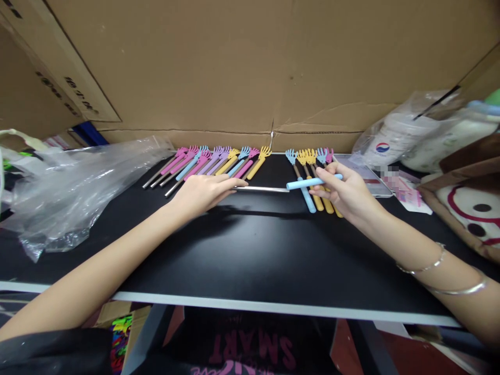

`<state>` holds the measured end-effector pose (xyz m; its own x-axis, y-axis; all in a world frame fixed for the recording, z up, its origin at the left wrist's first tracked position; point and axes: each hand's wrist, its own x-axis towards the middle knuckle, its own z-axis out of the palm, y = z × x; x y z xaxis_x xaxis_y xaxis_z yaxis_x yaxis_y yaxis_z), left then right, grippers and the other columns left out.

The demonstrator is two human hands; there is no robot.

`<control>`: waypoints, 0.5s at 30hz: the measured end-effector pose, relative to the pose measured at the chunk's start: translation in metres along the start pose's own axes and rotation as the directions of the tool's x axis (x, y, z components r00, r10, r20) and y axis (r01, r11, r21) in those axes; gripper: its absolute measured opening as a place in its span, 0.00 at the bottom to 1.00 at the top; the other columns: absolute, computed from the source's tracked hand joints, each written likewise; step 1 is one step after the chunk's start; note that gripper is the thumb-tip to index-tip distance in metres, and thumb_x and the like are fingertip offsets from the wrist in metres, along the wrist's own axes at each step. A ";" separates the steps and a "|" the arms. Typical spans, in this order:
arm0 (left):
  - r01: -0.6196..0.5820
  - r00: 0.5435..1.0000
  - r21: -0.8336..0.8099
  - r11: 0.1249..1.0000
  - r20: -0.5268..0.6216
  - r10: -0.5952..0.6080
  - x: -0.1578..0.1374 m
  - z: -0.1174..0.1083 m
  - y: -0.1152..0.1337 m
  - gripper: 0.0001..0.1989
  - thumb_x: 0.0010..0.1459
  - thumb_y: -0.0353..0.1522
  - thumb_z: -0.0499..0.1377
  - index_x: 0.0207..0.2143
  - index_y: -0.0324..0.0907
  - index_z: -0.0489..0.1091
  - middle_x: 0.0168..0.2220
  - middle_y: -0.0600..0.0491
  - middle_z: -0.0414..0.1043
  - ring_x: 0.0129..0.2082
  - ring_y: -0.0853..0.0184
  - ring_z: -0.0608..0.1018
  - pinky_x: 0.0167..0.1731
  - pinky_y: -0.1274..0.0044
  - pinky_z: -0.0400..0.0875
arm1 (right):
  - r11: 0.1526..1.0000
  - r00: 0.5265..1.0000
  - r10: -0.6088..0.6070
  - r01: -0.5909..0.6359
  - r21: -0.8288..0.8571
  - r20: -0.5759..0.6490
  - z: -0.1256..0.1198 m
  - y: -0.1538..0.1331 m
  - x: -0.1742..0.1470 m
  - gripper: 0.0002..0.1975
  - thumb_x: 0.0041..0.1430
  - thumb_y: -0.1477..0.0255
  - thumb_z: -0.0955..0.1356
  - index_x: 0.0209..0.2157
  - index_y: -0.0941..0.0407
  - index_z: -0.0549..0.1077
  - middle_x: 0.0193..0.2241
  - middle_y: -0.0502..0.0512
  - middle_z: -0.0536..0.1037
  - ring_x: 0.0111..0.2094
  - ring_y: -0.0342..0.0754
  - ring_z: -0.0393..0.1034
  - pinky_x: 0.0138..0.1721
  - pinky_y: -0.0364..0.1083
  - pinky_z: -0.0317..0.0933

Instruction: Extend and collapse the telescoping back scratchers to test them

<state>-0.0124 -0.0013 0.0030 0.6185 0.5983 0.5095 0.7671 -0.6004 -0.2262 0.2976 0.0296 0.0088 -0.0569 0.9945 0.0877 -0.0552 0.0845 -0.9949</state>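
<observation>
My left hand [209, 191] is closed round one end of a thin metal rod [265, 189], which points right above the black table. Between the fingers and thumb of my right hand [341, 187] is a light-blue handle tube [302, 183]. The rod's tip meets the tube's left end; whether it is inside cannot be seen. Just behind my left hand lies a row of colourful back scratchers [214, 161], several with bare metal shafts showing. A smaller group of back scratchers with yellow handles [318, 200] and a blue handle [308, 200] lies under and beside my right hand.
Clear plastic bags [78, 187] lie on the left of the black table [250, 260]. A bagged white cup [402, 138], a flat clear case [367, 174] and a brown plush-like item [464, 192] are at the right. Cardboard [234, 67] walls the back.
</observation>
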 end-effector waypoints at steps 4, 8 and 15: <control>0.045 0.999 0.048 0.998 -0.016 -0.044 0.001 -0.002 0.002 0.13 0.66 0.38 0.51 0.47 0.50 0.72 0.39 0.57 0.78 0.30 0.70 0.78 0.22 0.79 0.57 | 1.000 1.000 -0.005 0.005 -0.002 -0.008 0.000 -0.003 0.000 0.23 0.38 0.62 0.77 0.26 0.54 0.60 0.21 0.41 0.64 0.22 0.38 0.68 0.32 0.44 0.73; 0.068 0.997 0.065 0.996 -0.034 -0.066 0.002 -0.006 0.005 0.16 0.67 0.40 0.48 0.48 0.49 0.72 0.37 0.54 0.77 0.31 0.69 0.78 0.21 0.78 0.56 | 1.000 1.000 -0.002 0.002 0.001 0.002 0.002 -0.003 -0.002 0.20 0.40 0.64 0.76 0.27 0.53 0.62 0.21 0.42 0.65 0.23 0.38 0.68 0.33 0.45 0.73; 0.100 0.994 0.007 0.995 -0.035 -0.100 0.004 -0.009 0.011 0.17 0.68 0.39 0.46 0.47 0.47 0.73 0.36 0.53 0.75 0.35 0.68 0.77 0.24 0.79 0.59 | 0.999 1.000 -0.020 0.020 0.033 0.000 0.005 -0.003 -0.006 0.19 0.42 0.64 0.75 0.28 0.54 0.62 0.22 0.42 0.65 0.24 0.39 0.68 0.36 0.47 0.73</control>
<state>-0.0032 -0.0103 0.0101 0.5325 0.6359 0.5586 0.8263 -0.5337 -0.1802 0.2931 0.0229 0.0117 -0.0560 0.9926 0.1079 -0.0893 0.1027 -0.9907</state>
